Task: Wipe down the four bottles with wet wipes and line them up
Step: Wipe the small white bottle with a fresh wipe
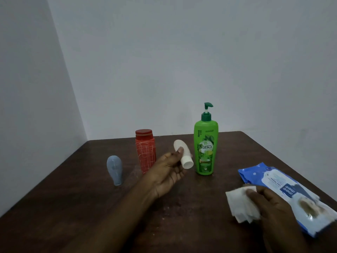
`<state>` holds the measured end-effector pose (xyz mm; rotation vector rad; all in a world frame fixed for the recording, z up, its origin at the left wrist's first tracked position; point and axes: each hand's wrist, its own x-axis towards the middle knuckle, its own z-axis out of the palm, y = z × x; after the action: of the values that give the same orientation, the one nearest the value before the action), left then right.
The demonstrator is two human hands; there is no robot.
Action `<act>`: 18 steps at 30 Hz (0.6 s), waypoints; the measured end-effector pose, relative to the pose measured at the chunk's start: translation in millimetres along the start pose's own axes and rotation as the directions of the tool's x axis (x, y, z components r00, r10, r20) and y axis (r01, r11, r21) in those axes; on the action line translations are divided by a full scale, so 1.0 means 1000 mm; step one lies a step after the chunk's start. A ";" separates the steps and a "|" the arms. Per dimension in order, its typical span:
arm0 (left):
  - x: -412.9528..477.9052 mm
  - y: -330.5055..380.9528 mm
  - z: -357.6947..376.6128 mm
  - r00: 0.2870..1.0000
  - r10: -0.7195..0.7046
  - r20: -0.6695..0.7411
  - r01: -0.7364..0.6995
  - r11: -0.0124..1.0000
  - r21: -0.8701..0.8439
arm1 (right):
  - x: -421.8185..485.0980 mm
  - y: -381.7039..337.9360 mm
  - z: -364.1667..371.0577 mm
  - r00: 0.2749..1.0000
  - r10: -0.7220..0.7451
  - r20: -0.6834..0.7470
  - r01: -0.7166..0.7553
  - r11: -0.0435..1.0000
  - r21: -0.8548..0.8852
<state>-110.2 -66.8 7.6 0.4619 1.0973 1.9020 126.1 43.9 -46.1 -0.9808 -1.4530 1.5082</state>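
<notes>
Left hand (pixel 168 172) pinches white bottle (pixel 183 153) (tilted, cap toward near edge) above table (pixel 91 207) centre, between red bottle (pixel 145 150) and green pump bottle (pixel 206 147); right hand (pixel 269 203) grips crumpled wipe (pixel 238 203) near right edge

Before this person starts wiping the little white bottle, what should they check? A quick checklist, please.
1. White bottle gripped by left hand: ok.
2. Its cap on: ok.
3. Wipe held in right hand: ok.
4. Wipe damp enough: cannot tell.
5. Red bottle, green pump bottle, grey-blue bottle standing on the table: ok.
6. All four lined up: not ok; the white one is off the table.
</notes>
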 end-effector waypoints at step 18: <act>0.010 0.008 -0.023 0.941 -0.124 0.316 0.200 0.955 -0.221 | 0.062 -0.072 0.117 0.338 -0.941 0.024 0.897 0.314 -0.310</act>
<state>-135.2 -72.3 0.5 0.4802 0.6652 1.7264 -2.9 58.2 30.7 -0.1999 -1.6603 0.3234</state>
